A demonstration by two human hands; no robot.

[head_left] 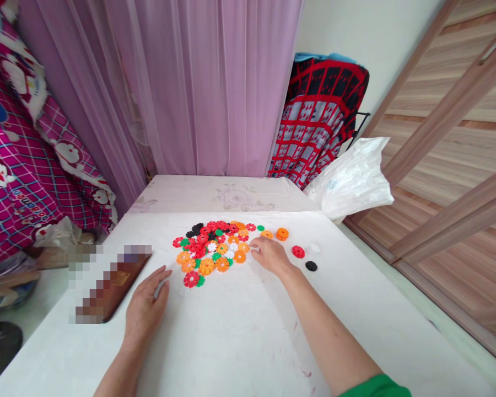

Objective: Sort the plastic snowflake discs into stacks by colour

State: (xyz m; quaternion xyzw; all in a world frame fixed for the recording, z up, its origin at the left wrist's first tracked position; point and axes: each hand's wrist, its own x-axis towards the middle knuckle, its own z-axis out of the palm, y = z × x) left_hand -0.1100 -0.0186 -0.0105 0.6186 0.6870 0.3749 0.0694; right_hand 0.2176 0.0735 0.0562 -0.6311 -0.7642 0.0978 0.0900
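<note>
A pile of small flower-shaped plastic discs (215,245) in red, orange, green, black and white lies on the white table (240,331). My right hand (270,255) reaches to the pile's right edge, its fingertips pinched at a white disc (250,255) that is hard to make out. My left hand (146,303) rests flat on the table left of the pile, fingers stretched out, holding nothing. Loose pieces lie to the right: an orange disc (282,234), a red disc (298,252), a black disc (311,266) and a white disc (314,248).
A brown flat object (116,284), partly blurred, lies on the table's left side. A white plastic bag (351,179) sits at the far right corner. Pink curtains (198,82) hang behind, a patterned blanket (25,165) is at left, and a wooden door (458,165) at right.
</note>
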